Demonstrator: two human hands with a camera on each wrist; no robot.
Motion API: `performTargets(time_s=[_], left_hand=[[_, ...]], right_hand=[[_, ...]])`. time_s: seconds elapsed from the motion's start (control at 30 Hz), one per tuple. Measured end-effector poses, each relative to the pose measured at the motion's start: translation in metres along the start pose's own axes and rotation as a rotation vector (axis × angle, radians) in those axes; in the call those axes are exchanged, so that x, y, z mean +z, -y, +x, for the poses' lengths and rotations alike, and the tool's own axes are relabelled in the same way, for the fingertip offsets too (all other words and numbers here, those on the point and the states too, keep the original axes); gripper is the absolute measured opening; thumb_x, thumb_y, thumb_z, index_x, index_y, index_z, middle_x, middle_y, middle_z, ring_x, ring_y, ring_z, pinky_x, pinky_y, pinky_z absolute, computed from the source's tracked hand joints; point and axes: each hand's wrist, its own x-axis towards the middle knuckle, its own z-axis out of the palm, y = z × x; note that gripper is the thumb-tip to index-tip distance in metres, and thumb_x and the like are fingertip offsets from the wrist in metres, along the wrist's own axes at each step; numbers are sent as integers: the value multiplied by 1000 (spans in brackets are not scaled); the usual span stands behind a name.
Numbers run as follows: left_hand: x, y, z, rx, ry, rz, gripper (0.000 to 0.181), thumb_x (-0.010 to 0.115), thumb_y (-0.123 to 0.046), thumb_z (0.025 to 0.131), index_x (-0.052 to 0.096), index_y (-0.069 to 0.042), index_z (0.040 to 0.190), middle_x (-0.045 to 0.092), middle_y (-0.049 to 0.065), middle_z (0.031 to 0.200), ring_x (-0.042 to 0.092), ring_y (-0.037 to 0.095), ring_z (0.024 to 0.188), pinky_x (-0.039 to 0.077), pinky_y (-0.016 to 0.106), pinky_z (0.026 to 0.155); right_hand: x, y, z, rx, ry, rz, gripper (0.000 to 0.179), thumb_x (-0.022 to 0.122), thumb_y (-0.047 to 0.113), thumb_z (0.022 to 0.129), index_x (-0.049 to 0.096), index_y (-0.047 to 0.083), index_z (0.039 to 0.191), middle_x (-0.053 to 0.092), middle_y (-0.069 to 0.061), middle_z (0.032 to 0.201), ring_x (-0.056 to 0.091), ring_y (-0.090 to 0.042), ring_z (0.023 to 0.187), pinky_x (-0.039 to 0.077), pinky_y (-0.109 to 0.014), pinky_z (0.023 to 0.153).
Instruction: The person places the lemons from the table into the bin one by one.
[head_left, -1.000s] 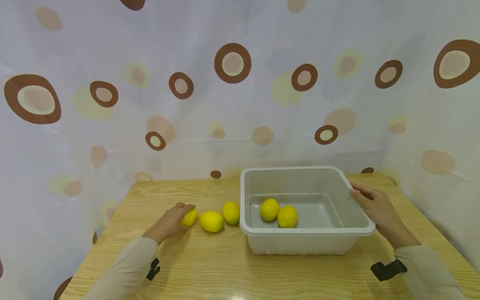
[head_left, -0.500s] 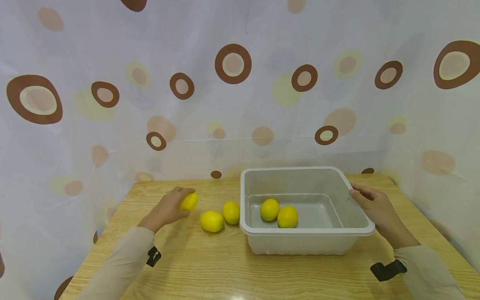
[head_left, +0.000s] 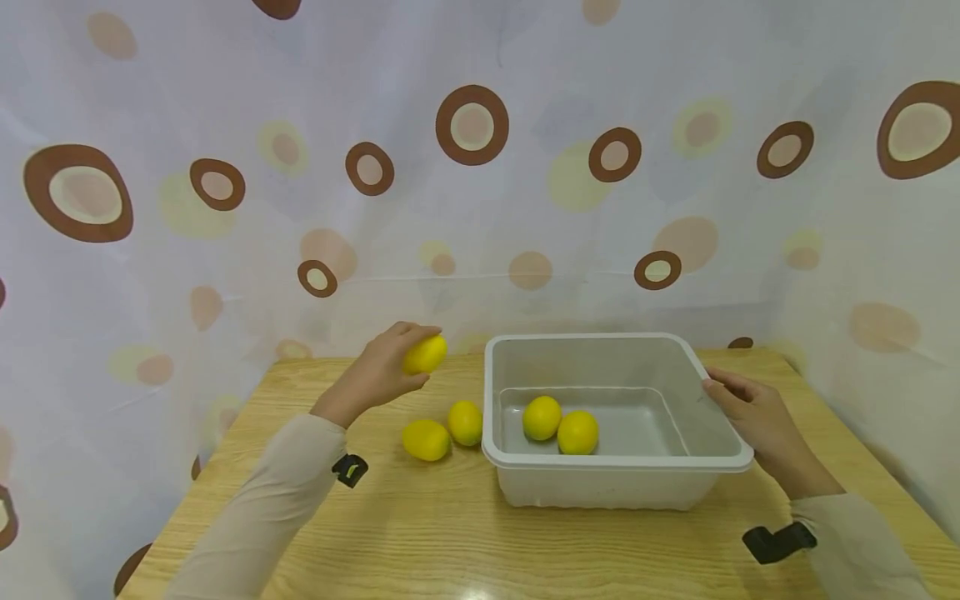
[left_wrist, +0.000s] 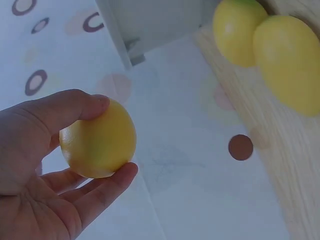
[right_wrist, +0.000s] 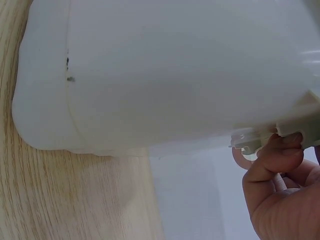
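My left hand (head_left: 382, 367) grips a yellow lemon (head_left: 425, 354) between thumb and fingers, raised above the table left of the bin. The left wrist view shows the same lemon (left_wrist: 100, 142) pinched by the fingertips. Two more lemons lie together on the table below it, one (head_left: 426, 439) on the left and another (head_left: 465, 422) beside the bin's left wall. On the right, my right hand (head_left: 757, 417) holds the rim of a pale grey plastic bin (head_left: 611, 487). Inside the bin two lemons, a rear one (head_left: 542, 417) and a front one (head_left: 577, 432), lie side by side.
The light wood table (head_left: 390, 533) carries everything. Behind it hangs a white curtain (head_left: 420, 217) with brown and beige circles, close along the table's back edge. Black bands sit around both sleeves.
My left hand has picked the leftmost lemon off the table, lifted it and carried it up and to the right. The right hand stays on the bin's rim.
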Motion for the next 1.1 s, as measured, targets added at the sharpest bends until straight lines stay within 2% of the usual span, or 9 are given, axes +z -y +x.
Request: performTargets(time_s=[0.33, 0.57, 0.8, 0.97, 1.1], left_hand=[[-10, -50, 43, 146, -23, -24, 61, 72, -6, 82, 50, -10, 139, 53, 13, 129, 53, 28, 113, 46, 43, 98], [-8, -82, 69, 202, -3, -25, 62, 72, -9, 83, 49, -12, 140, 52, 12, 131, 52, 25, 115, 44, 40, 99], [4, -110, 88, 238, 39, -52, 61, 71, -10, 84, 48, -15, 141, 46, 12, 137, 52, 25, 115, 45, 35, 97], [18, -126, 100, 260, 72, -43, 62, 71, -12, 85, 47, -17, 141, 47, 10, 137, 51, 22, 116, 44, 30, 98], [32, -136, 110, 264, 125, -27, 63, 71, -13, 85, 46, -18, 143, 48, 8, 137, 50, 20, 118, 41, 26, 101]], right_hand=[[-1, -1, 2, 7, -2, 2, 68, 48, 40, 99, 32, -8, 144, 54, 30, 99, 62, 1, 84, 57, -28, 68], [0, -1, 3, 8, -6, -11, 66, 48, 39, 99, 33, -7, 145, 54, 24, 102, 61, 1, 84, 56, -26, 69], [1, -2, 3, 4, -9, -17, 64, 48, 37, 100, 33, -8, 144, 53, 27, 101, 60, 2, 84, 56, -25, 68], [1, -1, 2, -4, -3, -7, 65, 48, 36, 100, 32, -9, 144, 53, 29, 99, 61, 2, 84, 56, -26, 68], [0, -1, 1, -6, -6, -6, 65, 48, 36, 100, 32, -8, 144, 53, 29, 99, 61, 2, 84, 56, -26, 68]])
